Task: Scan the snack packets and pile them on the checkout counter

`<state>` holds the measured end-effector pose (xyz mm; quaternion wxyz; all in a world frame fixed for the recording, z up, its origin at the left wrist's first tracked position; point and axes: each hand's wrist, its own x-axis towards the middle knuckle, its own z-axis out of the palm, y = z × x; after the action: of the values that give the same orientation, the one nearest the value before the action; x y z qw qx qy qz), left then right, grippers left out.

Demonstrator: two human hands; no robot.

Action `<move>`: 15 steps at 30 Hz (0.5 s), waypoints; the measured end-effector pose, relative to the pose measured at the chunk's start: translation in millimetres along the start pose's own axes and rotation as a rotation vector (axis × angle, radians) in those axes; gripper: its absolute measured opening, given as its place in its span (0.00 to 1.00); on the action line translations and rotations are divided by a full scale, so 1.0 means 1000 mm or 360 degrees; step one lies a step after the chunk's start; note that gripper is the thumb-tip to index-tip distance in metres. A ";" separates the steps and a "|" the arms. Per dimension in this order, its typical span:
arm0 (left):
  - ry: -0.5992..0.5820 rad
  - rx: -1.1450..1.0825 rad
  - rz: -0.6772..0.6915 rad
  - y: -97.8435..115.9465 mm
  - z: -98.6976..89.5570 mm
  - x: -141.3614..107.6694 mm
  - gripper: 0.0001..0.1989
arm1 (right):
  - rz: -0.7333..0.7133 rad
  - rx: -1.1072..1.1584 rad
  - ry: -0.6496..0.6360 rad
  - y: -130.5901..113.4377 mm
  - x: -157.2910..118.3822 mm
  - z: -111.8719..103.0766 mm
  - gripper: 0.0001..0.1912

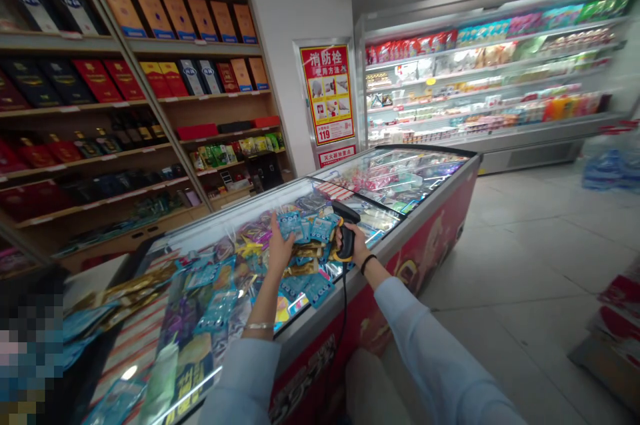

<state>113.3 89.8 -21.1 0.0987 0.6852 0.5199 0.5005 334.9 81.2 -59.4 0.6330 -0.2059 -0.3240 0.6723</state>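
My left hand (280, 248) reaches over a glass-topped chest freezer (380, 228) and grips a light-blue foil packet (291, 225) among many similar packets. My right hand (353, 243) is shut around the handle of a black and yellow corded barcode scanner (345, 228), a little to the right of the packet. Its black cable (344, 318) hangs down the freezer's red front. Blue, gold and purple packets lie heaped in the freezer (250, 278). A bracelet circles each wrist, and light-blue sleeves cover my forearms.
Wooden shelves of boxed and bottled goods (130, 98) stand to the left. A refrigerated display case (490, 71) runs along the back right. A red fire-hydrant sign (328, 95) hangs between them. A tiled floor (520, 258) lies right of the freezer. A blurred person (27, 345) is at the lower left.
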 end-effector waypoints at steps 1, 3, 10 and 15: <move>-0.0012 0.0092 -0.0003 -0.004 0.004 -0.002 0.35 | 0.0006 -0.0012 0.0019 0.002 0.001 -0.003 0.13; -0.0018 0.0348 0.0016 -0.012 0.010 -0.006 0.30 | 0.0015 -0.0056 0.0047 0.006 0.002 -0.006 0.14; 0.0094 0.0720 0.0326 -0.021 0.011 -0.013 0.21 | 0.0079 -0.0124 0.0104 0.011 0.002 -0.007 0.16; -0.0194 0.0675 0.0359 -0.019 0.010 -0.014 0.22 | 0.0024 -0.0090 0.0136 0.010 0.001 -0.004 0.15</move>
<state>110.3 91.1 -46.3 -0.0728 0.7732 0.5266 0.3458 330.1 83.1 -68.9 0.6351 -0.2547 -0.3141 0.6581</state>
